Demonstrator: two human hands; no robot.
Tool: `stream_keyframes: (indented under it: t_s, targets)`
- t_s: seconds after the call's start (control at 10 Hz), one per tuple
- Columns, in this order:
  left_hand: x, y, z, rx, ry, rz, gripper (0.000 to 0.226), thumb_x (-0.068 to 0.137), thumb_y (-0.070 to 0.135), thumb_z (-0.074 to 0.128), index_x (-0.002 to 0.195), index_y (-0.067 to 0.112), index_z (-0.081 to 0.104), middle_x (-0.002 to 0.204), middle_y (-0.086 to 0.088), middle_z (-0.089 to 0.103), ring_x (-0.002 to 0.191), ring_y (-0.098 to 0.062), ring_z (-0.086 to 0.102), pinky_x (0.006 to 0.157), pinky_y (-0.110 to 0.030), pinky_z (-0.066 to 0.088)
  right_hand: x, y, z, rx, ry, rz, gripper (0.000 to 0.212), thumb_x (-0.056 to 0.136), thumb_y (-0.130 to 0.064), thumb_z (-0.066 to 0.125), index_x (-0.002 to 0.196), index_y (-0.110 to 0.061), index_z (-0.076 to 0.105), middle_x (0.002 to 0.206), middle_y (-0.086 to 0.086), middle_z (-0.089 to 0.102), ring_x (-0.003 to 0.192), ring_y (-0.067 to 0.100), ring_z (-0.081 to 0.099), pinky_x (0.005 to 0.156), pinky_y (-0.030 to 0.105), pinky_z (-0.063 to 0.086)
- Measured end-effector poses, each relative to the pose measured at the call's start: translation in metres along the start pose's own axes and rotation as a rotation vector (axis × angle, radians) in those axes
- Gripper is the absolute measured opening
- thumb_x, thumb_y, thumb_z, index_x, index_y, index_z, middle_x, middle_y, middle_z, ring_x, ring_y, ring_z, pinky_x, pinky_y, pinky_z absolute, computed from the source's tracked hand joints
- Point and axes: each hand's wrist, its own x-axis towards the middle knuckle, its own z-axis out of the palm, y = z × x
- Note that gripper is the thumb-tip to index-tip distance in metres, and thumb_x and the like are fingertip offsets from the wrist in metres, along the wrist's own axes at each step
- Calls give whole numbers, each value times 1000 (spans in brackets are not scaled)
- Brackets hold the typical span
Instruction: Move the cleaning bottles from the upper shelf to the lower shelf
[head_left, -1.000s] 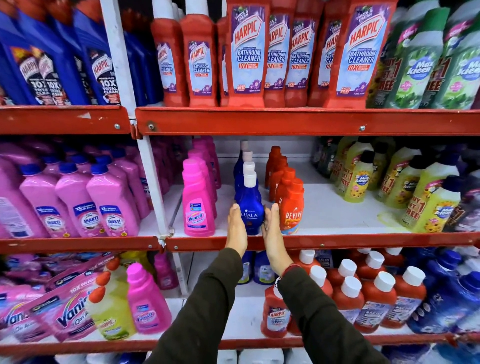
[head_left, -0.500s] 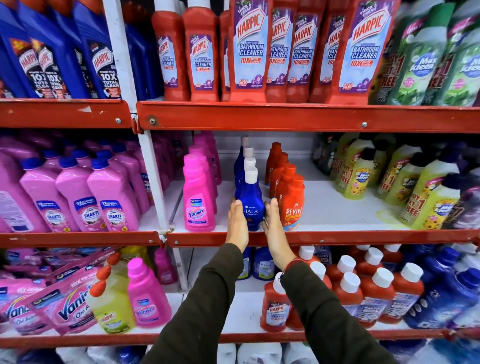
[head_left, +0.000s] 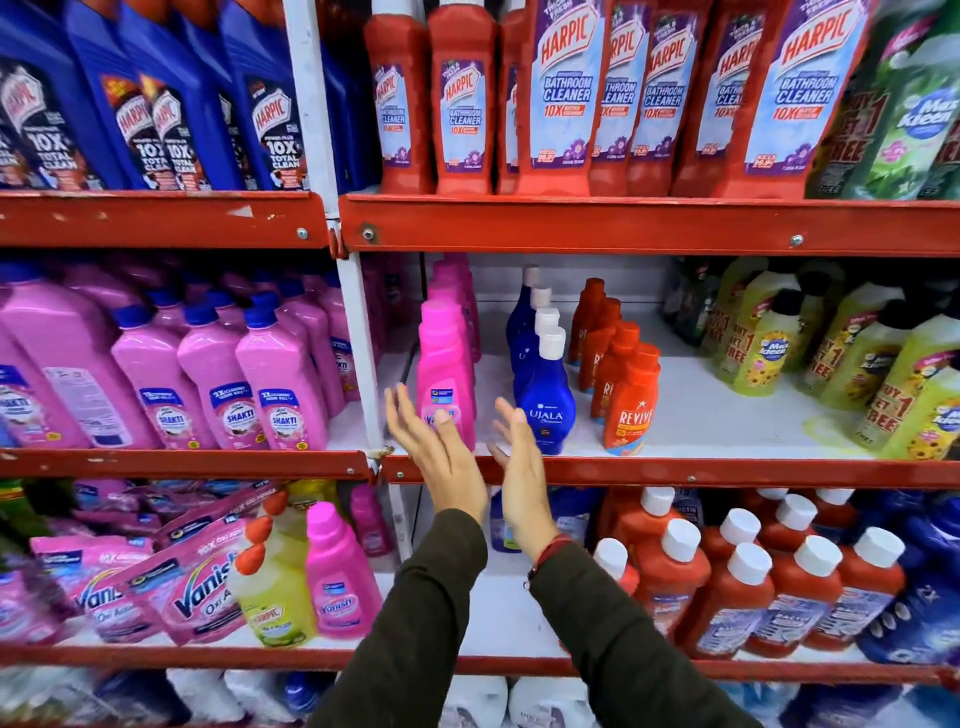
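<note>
at frame centre, the middle shelf (head_left: 675, 470) carries four blue ujala bottles (head_left: 546, 410) in a row, five orange revive bottles (head_left: 629, 405) right of them, and a pink vanish bottle (head_left: 445, 374) on the left. left hand (head_left: 441, 457) and right hand (head_left: 519, 473) are spread open, empty, blurred, before the shelf edge.

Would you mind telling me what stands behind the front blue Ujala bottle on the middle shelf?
Behind the front Ujala bottle a row of white-capped blue bottles runs back; mostly only their caps and shoulders show, their labels covered.
</note>
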Motion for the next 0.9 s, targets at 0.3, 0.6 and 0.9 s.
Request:
stream_keyframes:
  t_s: [0.3,0.6,0.9]
  targets:
    - [53,-13,-22,292,-400,-386,62,112,40,15,164,7,16,172,-11,16,160,-21,15,128,-33,8,14,0,29,26,-80,168,75,95,-66,30,153,-20,30,158,4,38,146,19,36,118,32,29]
    - [54,-14,-21,312,-450,-386,63,112,41,16,164,6,14,172,-13,14,160,-24,13,129,-36,8,15,-4,28,-12,-76,133,70,97,-62,32,154,-22,29,160,-1,34,148,15,33,118,30,28]
    - [36,32,-26,275,-284,238,56,110,32,33,162,11,26,168,-7,28,155,-17,24,122,-13,10,8,-81,-41,385,23,52,67,103,-46,25,150,1,32,135,10,52,129,34,49,112,58,34]
